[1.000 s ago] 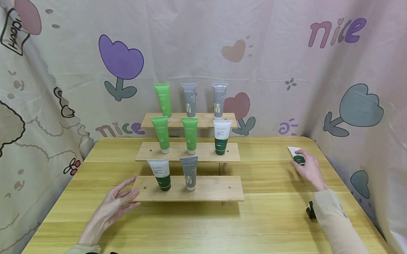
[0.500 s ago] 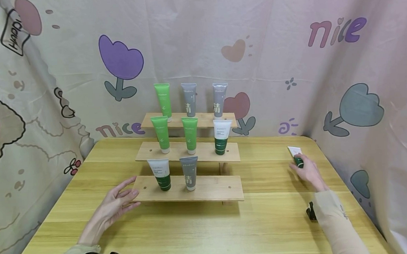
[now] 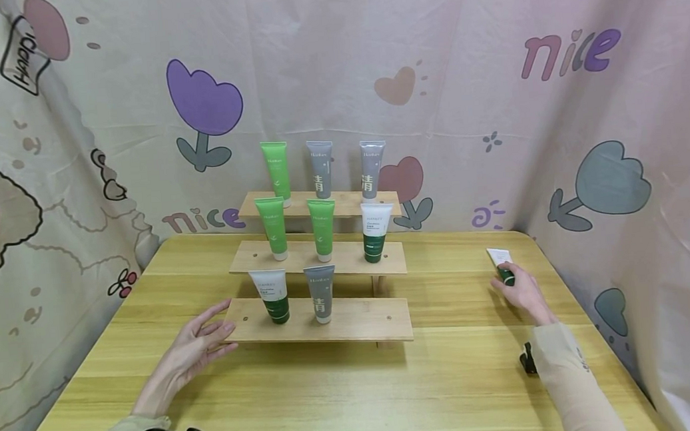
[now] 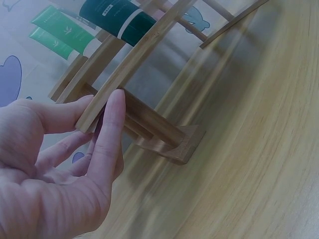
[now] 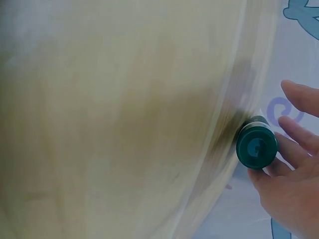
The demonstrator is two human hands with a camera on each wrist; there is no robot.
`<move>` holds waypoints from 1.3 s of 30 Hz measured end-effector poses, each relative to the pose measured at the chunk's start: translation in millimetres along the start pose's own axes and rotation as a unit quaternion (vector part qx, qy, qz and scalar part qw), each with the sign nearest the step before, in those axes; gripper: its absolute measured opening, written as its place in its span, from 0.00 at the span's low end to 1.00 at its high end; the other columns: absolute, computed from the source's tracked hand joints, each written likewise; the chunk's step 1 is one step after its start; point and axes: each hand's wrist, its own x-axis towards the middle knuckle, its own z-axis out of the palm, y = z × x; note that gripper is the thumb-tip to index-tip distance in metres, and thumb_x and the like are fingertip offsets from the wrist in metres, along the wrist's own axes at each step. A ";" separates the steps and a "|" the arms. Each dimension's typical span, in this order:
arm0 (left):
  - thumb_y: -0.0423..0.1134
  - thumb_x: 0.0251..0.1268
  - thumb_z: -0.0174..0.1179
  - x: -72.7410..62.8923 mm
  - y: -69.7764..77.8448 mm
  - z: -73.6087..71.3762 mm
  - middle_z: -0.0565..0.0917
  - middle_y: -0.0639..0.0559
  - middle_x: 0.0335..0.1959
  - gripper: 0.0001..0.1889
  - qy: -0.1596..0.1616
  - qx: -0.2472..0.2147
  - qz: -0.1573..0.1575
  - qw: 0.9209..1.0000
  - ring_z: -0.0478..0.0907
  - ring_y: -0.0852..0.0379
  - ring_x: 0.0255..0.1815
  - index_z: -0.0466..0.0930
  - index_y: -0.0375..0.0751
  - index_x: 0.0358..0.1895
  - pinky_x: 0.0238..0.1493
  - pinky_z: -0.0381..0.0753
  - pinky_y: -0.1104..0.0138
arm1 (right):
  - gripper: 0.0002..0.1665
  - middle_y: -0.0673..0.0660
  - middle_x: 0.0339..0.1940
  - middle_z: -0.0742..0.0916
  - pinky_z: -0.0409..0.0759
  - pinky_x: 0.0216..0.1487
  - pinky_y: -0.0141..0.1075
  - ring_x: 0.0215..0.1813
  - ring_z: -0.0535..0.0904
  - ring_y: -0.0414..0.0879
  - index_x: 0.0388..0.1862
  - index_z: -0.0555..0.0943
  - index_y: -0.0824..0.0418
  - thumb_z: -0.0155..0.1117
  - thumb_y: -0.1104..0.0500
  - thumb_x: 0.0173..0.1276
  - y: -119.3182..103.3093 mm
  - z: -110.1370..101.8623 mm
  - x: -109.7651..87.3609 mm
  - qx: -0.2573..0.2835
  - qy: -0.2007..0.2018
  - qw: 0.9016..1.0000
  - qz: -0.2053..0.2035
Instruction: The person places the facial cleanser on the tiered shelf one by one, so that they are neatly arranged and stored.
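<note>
My left hand [image 3: 195,349] pinches the left end of the lowest board of a three-tier wooden stand [image 3: 352,322]; in the left wrist view the thumb and a finger lie on opposite faces of that board. Far to the right, my right hand [image 3: 524,290] holds a white and dark green squeeze tube [image 3: 500,256] near its green cap [image 5: 256,147], white end pointing away. The thumb and some fingers are at the cap end, while other fingers stand apart. On the lowest board stand a white-green tube [image 3: 273,297] and a grey tube [image 3: 322,294].
The middle board carries two green tubes [image 3: 323,229] and a white-green tube [image 3: 373,233]. Up top stand a green tube [image 3: 276,170] and two grey tubes [image 3: 321,169]. A patterned curtain [image 3: 445,101] borders the wooden table [image 3: 453,381] behind and at the sides.
My right hand has shifted slightly along the tube toward its cap, and the tube has turned a little, so its green part shows differently. The left hand and stand have stayed still.
</note>
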 end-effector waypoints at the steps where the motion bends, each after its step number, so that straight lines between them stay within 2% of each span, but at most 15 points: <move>1: 0.37 0.79 0.53 0.0 -0.1 0.1 0.55 0.30 0.72 0.40 -0.001 0.000 0.000 1.000 0.78 0.68 0.51 0.38 0.38 0.82 0.58 0.87 0.67 | 0.32 0.83 0.65 0.73 0.72 0.66 0.69 0.64 0.70 0.78 0.69 0.67 0.72 0.62 0.56 0.72 -0.1 0.1 -0.1 0.001 -0.001 1.000 0.001; 5: 0.37 0.79 0.53 0.0 -0.3 0.6 0.49 0.26 0.75 0.40 -0.001 0.002 0.000 1.000 0.78 0.68 0.52 0.37 0.37 0.82 0.58 0.87 0.67 | 0.32 0.83 0.65 0.72 0.72 0.66 0.69 0.64 0.69 0.78 0.69 0.67 0.73 0.61 0.56 0.72 -0.3 -1.4 -0.2 0.000 -0.003 1.000 0.000; 11: 0.38 0.78 0.53 0.0 0.2 0.8 0.53 0.29 0.72 0.40 0.002 0.003 -0.001 1.000 0.78 0.67 0.51 0.38 0.37 0.82 0.58 0.87 0.67 | 0.30 0.82 0.62 0.75 0.74 0.63 0.68 0.61 0.72 0.76 0.66 0.69 0.73 0.62 0.57 0.72 -2.8 -4.1 -1.6 0.003 0.006 1.000 -0.002; 21: 0.38 0.78 0.54 0.0 -0.3 0.1 0.56 0.31 0.71 0.40 -0.001 0.000 0.000 1.000 0.78 0.67 0.52 0.38 0.38 0.82 0.58 0.87 0.66 | 0.27 0.77 0.65 0.76 0.72 0.65 0.64 0.64 0.72 0.72 0.65 0.73 0.73 0.62 0.60 0.72 -3.6 -2.3 -2.7 0.027 0.042 0.999 -0.011; 25: 0.37 0.78 0.53 -0.1 -0.6 -0.4 0.61 0.36 0.67 0.40 -0.003 -0.003 0.001 1.000 0.79 0.66 0.51 0.38 0.38 0.82 0.58 0.87 0.67 | 0.23 0.76 0.61 0.80 0.71 0.66 0.62 0.64 0.74 0.71 0.61 0.76 0.74 0.62 0.63 0.71 -3.5 -1.2 -2.5 0.044 0.061 0.997 -0.017; 31: 0.37 0.79 0.53 -0.1 -1.1 -0.9 0.60 0.35 0.68 0.40 -0.004 0.003 0.003 1.000 0.79 0.66 0.52 0.37 0.38 0.82 0.58 0.87 0.66 | 0.17 0.73 0.51 0.86 0.78 0.62 0.60 0.57 0.80 0.67 0.54 0.80 0.74 0.64 0.67 0.68 -4.8 1.8 -1.5 0.049 0.087 0.995 -0.023; 37: 0.36 0.78 0.54 -0.7 -0.6 -0.9 0.66 0.45 0.61 0.40 -0.003 -0.010 0.001 1.000 0.80 0.66 0.50 0.38 0.38 0.82 0.57 0.88 0.67 | 0.16 0.70 0.42 0.88 0.84 0.54 0.57 0.47 0.85 0.63 0.51 0.81 0.74 0.67 0.71 0.64 -7.8 2.5 -2.6 0.050 0.089 0.995 -0.020; 39: 0.37 0.78 0.54 -0.7 -0.3 -0.5 0.65 0.42 0.63 0.40 -0.002 -0.009 0.001 1.000 0.80 0.66 0.50 0.38 0.38 0.82 0.57 0.88 0.67 | 0.18 0.70 0.41 0.88 0.83 0.54 0.57 0.46 0.85 0.63 0.51 0.81 0.75 0.68 0.71 0.63 -7.9 2.3 -2.6 0.047 0.083 0.995 -0.020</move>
